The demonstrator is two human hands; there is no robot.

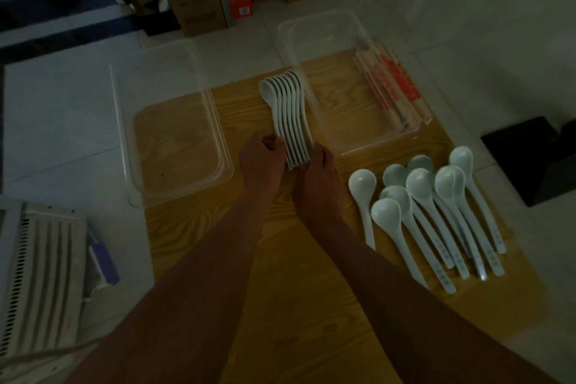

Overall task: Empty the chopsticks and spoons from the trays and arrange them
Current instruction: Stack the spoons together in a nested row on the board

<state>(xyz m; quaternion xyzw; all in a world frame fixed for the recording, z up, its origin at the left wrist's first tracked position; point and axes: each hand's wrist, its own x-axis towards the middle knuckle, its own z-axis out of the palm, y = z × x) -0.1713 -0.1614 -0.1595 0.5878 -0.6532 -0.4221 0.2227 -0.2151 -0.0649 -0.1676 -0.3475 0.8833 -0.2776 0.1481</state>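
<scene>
Hands, left (261, 155) and right (314, 167), pinch the on-edge row of white ceramic spoons (288, 115) beside the clear plastic tray (352, 146); uneven squeezing could topple them.

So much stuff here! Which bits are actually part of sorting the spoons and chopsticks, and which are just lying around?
Part of the job:
stacked spoons, held by left hand and right hand
loose spoons
chopsticks in right tray
left tray, empty
wooden board

Just lying about:
cardboard boxes
white appliance
black box
</scene>
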